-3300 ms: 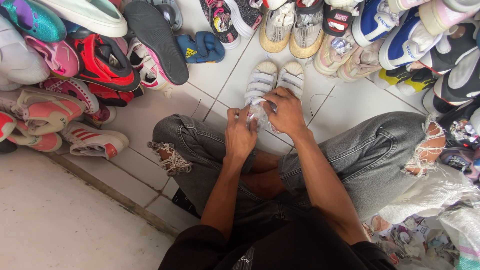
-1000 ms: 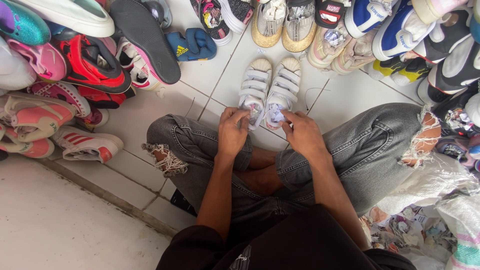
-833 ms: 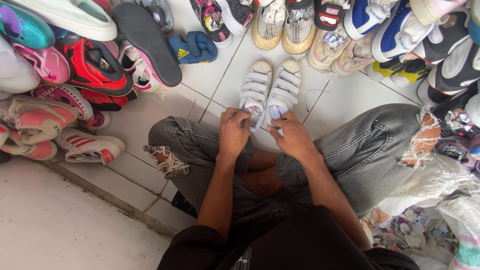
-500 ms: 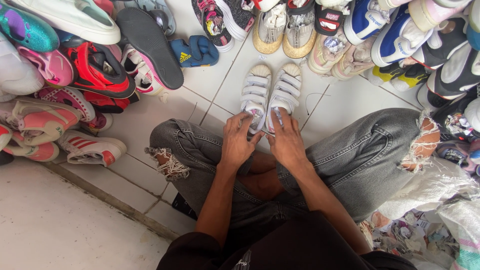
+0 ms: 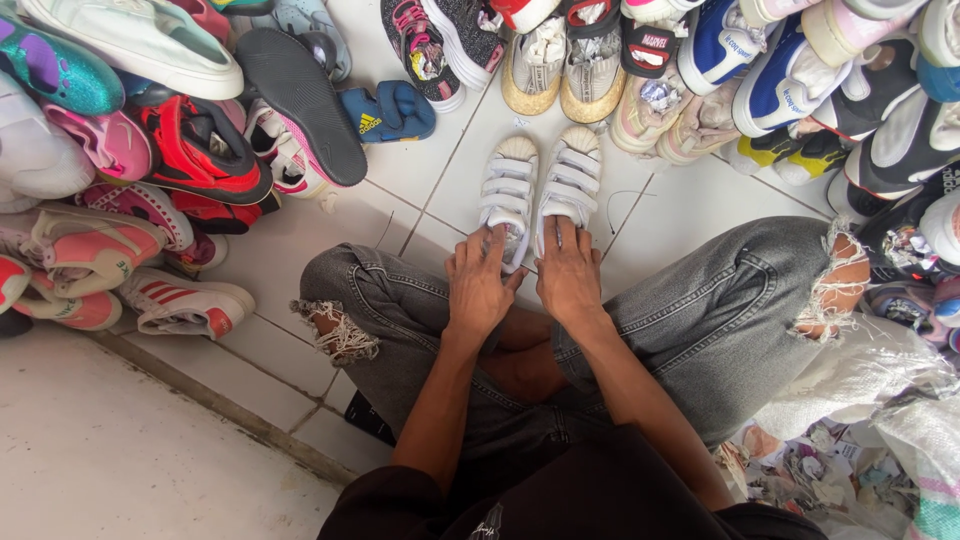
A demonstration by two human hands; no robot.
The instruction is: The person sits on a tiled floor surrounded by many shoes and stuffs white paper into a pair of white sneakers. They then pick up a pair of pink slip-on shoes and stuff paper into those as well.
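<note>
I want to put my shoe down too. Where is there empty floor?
Bare tile shows right of the white strap shoes, before the torn jeans knee. More lies between those shoes and the blue sandal. The pale floor at lower left is bare. The shoe piles are crowded.

Counts, tiled floor [image 5: 690,215]:
- 2 hands: left hand [image 5: 478,285], right hand [image 5: 568,275], one on each heel.
- 2 white strap shoes [image 5: 540,185], one pair, side by side mid-floor.
- 2 beige shoes with tan soles [image 5: 560,65], one pair, top edge.
- 1 blue slide sandal [image 5: 388,110].
- 1 upturned dark sole [image 5: 300,105].
- 1 white sneaker with red stripes [image 5: 185,305], left edge.
- Piles at the left and top-right corners: too overlapped to count.
</note>
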